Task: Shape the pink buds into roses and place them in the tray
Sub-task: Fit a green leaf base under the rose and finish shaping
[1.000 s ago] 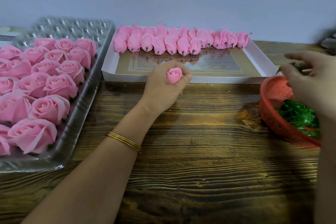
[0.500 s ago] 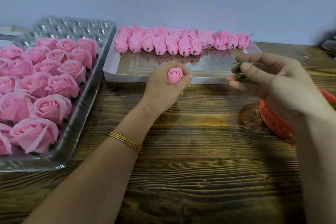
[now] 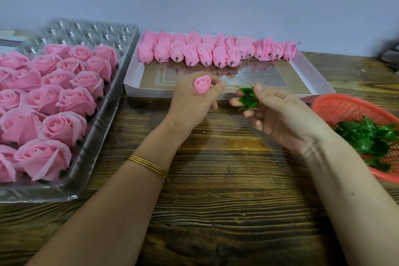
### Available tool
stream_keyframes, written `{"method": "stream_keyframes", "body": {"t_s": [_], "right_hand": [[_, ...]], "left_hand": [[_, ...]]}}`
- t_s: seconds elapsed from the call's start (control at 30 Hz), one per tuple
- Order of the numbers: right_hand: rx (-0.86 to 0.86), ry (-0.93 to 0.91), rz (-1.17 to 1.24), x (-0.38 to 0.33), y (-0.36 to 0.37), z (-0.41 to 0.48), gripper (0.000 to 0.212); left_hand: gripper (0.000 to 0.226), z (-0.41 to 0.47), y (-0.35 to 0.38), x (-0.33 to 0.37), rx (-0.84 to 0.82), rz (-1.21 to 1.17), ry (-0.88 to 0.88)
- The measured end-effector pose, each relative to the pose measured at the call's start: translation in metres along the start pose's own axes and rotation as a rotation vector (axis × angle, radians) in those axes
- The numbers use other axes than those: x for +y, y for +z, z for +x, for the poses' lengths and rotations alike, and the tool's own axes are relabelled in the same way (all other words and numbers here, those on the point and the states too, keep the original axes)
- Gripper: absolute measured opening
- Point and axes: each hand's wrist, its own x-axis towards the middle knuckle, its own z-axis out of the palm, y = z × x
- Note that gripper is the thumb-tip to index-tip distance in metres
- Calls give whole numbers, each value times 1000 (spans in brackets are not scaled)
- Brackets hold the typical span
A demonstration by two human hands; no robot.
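My left hand (image 3: 190, 103) holds a small pink bud (image 3: 201, 85) upright between thumb and fingers, above the wooden table. Just to its right, my right hand (image 3: 274, 112) pinches a green leaf piece (image 3: 248, 99); the two hands are a short gap apart. A row of pink buds (image 3: 211, 52) lies along the far side of a white box (image 3: 311, 71). Finished pink roses (image 3: 62, 101) fill most of the clear plastic tray (image 3: 90, 151) on the left; its far cells hold nothing.
A red mesh basket (image 3: 341, 108) with several green leaf pieces (image 3: 369, 138) sits at the right edge. The dark wooden table (image 3: 216, 201) stretches toward me. A plain wall stands behind the box and tray.
My right hand left the red basket with a green leaf piece and moved left, close to my left hand. The left hand kept the bud, tilting it slightly.
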Motion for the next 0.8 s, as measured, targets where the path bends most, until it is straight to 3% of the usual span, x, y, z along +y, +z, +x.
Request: {"method": "stream_keyframes", "body": {"t_s": [0.13,0.5,0.8], "right_hand": [[-7,18,64,6,5,2,31],[78,-47,156,26,35,3,32],[130,-137,-18,33,47,3,26]], "left_hand": [[14,1,0,2,24,-120,-13],[32,9,-4,4,-12,-669,-282],[29,9,0,3,1,-657,-352]]}}
